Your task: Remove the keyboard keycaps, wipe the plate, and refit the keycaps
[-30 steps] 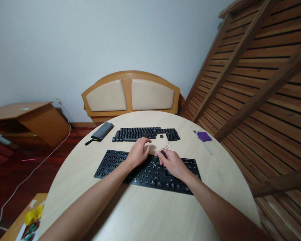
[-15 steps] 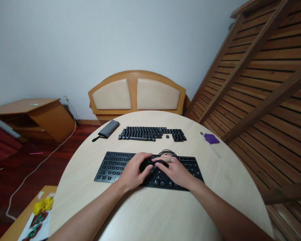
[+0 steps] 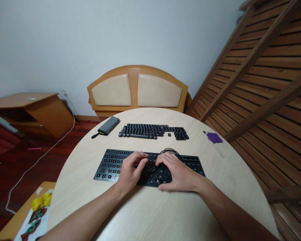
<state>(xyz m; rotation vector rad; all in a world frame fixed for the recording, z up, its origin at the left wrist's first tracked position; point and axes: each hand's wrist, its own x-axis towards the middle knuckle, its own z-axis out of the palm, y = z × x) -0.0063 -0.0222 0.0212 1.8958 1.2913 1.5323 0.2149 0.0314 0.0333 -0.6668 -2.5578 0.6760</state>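
A black keyboard base (image 3: 110, 164) with its keycaps off lies across the middle of the round table (image 3: 153, 214). Both my hands rest on its centre. My left hand (image 3: 130, 172) has bent fingers, their tips pressed together near a thin wire keycap puller (image 3: 151, 166); what they pinch is hidden. My right hand (image 3: 179, 174) lies low over the keyboard, fingers together and pointing left, closed on the puller's handle. A loop of black cable (image 3: 168, 151) shows just behind my right hand.
Removed black keycaps (image 3: 153, 131) lie in rows farther back, with a grey pouch (image 3: 107, 125) to their left. A purple-tipped tool (image 3: 214, 138) lies at the right edge. Behind stand a padded headboard (image 3: 136, 90), a slatted wooden frame (image 3: 266, 73) and a low cabinet (image 3: 37, 112).
Both hands came back from the strip of table behind the keyboard onto its centre. The puller, held up above the keys a second ago, now lies low between my hands. The view shifted slightly.
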